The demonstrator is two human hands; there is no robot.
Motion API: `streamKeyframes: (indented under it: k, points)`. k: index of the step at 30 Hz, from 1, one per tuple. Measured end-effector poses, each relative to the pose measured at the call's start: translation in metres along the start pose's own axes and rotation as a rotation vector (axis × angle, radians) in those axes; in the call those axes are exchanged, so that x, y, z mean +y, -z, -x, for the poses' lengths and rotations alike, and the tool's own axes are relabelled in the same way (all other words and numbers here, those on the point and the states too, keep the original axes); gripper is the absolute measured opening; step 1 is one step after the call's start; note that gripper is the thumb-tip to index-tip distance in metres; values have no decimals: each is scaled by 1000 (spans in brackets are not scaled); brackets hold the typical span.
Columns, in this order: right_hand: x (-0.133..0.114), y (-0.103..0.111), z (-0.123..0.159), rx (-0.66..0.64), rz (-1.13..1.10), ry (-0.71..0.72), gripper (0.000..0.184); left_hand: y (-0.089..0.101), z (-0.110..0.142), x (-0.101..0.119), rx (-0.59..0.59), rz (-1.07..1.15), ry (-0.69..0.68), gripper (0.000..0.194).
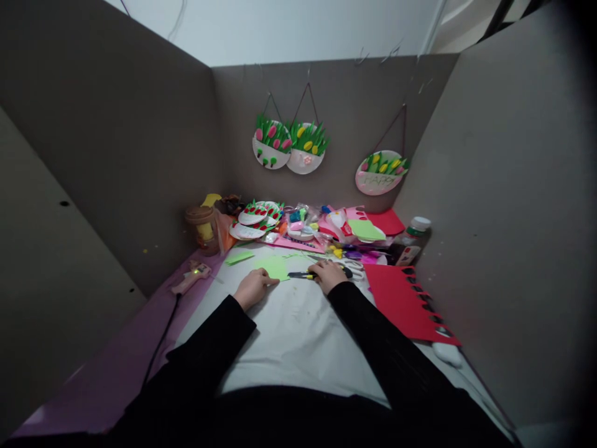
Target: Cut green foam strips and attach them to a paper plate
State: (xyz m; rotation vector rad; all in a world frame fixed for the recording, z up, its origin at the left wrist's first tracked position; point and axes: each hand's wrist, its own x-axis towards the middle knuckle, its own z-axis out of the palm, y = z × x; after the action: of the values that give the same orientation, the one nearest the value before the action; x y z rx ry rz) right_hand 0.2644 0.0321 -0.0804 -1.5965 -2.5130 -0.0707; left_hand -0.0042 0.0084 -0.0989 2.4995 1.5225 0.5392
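My left hand (253,288) rests at the near left edge of a light green sheet of paper (275,266), one finger stretched along that edge and the others bent over the paper. My right hand (328,275) is closed over a black and yellow utility knife (303,275), whose front end points left toward the green paper. Part of the knife is hidden under my fingers. Beside my right hand lie scissors with white handles (357,268). A folded green piece of paper (239,257) lies beyond my left hand.
A pink glue gun (191,278) with a black cord lies left, near a brown cup (202,229). Red paper (396,302) with a cut-out edge lies right, near a white-capped bottle (414,238). Craft pieces and decorated paper plates (249,230) crowd the back. Grey panels (340,112) enclose the table.
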Motion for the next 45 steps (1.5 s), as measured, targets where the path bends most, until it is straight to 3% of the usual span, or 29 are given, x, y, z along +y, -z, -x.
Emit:
streamKeyframes:
  k: [35, 45]
  points:
    - [-15, 2, 3, -90, 20, 50, 31, 8, 2, 17, -91, -116, 138, 32]
    - [-9, 2, 5, -92, 17, 4, 33, 9, 3, 32, 69, 2, 198, 29]
